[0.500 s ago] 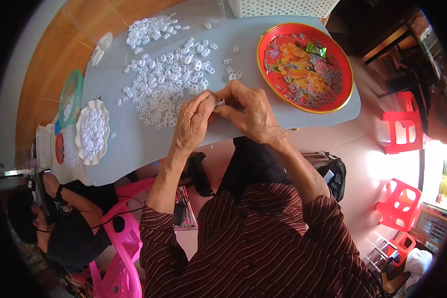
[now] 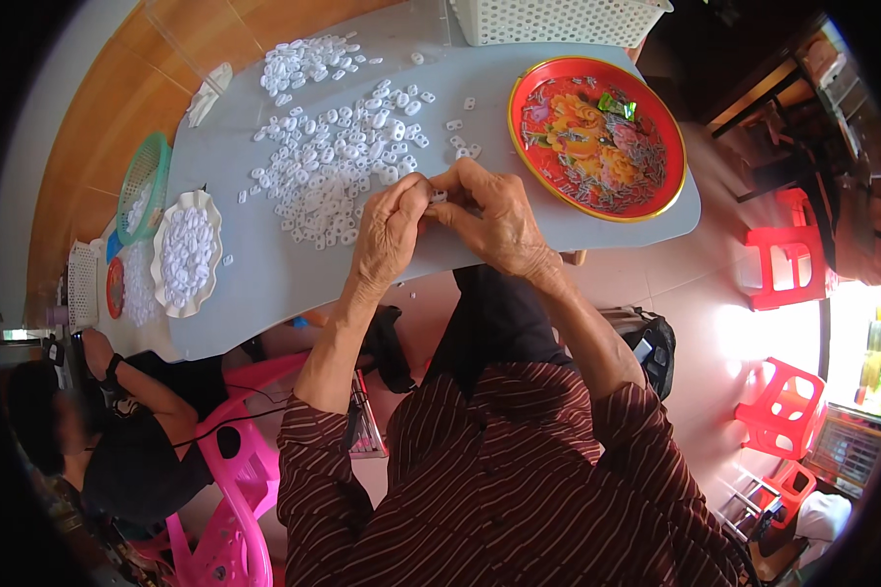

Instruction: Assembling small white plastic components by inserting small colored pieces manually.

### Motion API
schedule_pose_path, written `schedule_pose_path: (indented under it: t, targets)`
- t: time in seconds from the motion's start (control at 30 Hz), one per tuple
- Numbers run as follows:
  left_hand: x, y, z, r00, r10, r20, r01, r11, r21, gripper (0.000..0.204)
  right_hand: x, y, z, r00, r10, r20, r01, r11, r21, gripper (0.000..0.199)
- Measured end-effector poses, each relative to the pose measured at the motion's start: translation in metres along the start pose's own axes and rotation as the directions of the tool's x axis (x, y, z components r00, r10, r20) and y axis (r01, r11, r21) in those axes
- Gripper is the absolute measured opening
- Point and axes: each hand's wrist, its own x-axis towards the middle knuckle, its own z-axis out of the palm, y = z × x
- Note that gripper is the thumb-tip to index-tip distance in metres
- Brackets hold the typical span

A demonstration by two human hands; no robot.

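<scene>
Head view: both hands pinch one small white plastic piece (image 2: 439, 197) above the near edge of the bench (image 2: 264, 284).

The piece sits between the two sets of fingertips, directly at the junction of the left hand (image 2: 390, 235) and right hand (image 2: 494, 223); both sets of fingers are closed on it, and neither hand is clearly nearer. Its long axis is too small to tell. The loose pile of white pieces (image 2: 338, 161) lies just beyond and left of the left hand. A red patterned tray (image 2: 597, 137) stands to the right, a scalloped white dish (image 2: 188, 252) of pieces to the far left, a green basket (image 2: 143, 186) behind it. The bench is grey; red stools (image 2: 778, 266) and a pink chair (image 2: 235, 489) stand on the floor.
</scene>
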Motion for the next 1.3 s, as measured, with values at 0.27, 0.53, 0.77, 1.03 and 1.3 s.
schedule_pose_path:
  t: [0.27, 0.53, 0.77, 1.03, 1.3]
  targets:
    - [0.000, -0.001, 0.001, 0.983, 0.182, 0.012, -0.182, 0.979, 0.090, 0.016, 0.001, 0.003, -0.001, 1.000, -0.020, 0.000, 0.020, 1.000, -0.019, 0.015]
    - [-0.001, 0.009, 0.003, 0.994, -0.103, -0.032, 0.100, 0.990, -0.097, 0.027, -0.001, 0.007, 0.001, 0.996, 0.084, 0.014, -0.085, 0.958, 0.273, 0.015]
    - [-0.006, 0.015, 0.001, 0.999, -0.030, -0.014, 0.028, 0.991, -0.129, 0.025, -0.002, 0.009, -0.006, 0.977, 0.207, 0.048, -0.212, 0.943, 0.256, 0.021]
    - [-0.007, 0.014, 0.004, 0.994, 0.034, -0.106, -0.041, 0.997, -0.066, 0.021, 0.002, 0.000, -0.006, 0.960, 0.265, 0.087, -0.277, 0.942, 0.187, 0.017]
    - [-0.013, 0.004, 0.000, 0.975, -0.129, -0.181, 0.068, 0.948, -0.311, 0.034, 0.071, 0.002, -0.050, 0.985, 0.039, -0.166, -0.043, 0.999, -0.020, 0.019]
